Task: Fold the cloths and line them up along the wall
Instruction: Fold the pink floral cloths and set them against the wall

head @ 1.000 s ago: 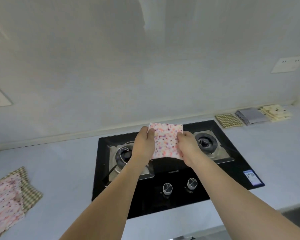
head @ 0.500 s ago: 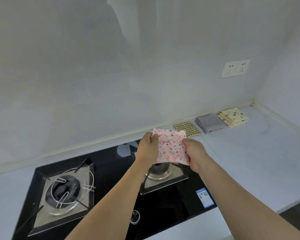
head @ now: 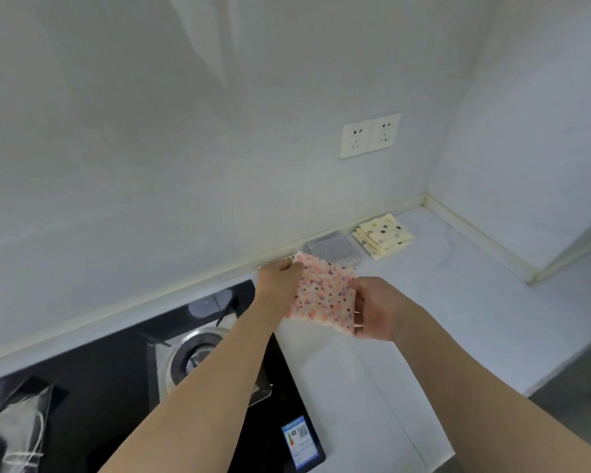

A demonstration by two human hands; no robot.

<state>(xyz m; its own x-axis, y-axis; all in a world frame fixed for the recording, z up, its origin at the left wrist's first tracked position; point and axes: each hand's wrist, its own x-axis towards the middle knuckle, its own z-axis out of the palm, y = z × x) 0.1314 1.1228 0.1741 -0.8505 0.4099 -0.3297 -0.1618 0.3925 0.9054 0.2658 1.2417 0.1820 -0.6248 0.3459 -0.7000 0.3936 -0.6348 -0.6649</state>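
A folded pink cloth with coloured dots is held in the air above the white counter, close to the back wall. My left hand pinches its far left corner and my right hand grips its near right edge. Behind it, along the wall, lie a folded grey cloth and a folded cream cloth with dark dots. The green checked cloth is almost fully hidden behind my left hand and the pink cloth.
A black gas hob with a steel burner fills the counter at lower left. A double wall socket sits above the cloths. The counter ends in a corner at the right.
Both hands have carried the pink cloth to the right, from above the hob to the counter beside the row of folded cloths. My view has turned right; the pile on the left has left the frame.
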